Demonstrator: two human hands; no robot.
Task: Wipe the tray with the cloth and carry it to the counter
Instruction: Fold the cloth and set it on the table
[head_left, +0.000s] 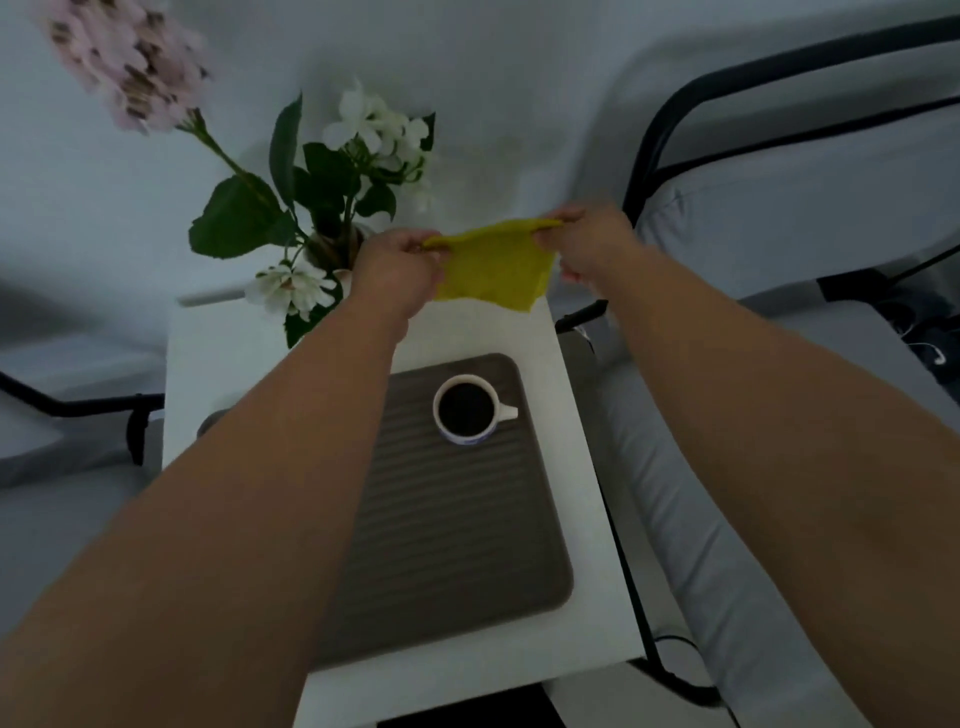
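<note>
Both arms stretched out over the white tabletop (582, 519), and the small yellow-green cloth (493, 267) is pulled taut in the air between them, likely being spread flat before it goes down to wipe. The left hand (397, 270) is pinched shut on one top corner, the right hand (589, 241) pinched shut on the other. Below, nearer the person, sits the ribbed grey-brown rectangular tray (457, 545), untouched, with a white mug of dark drink (465, 410) standing at its far end. That mug probably needs shifting first.
</note>
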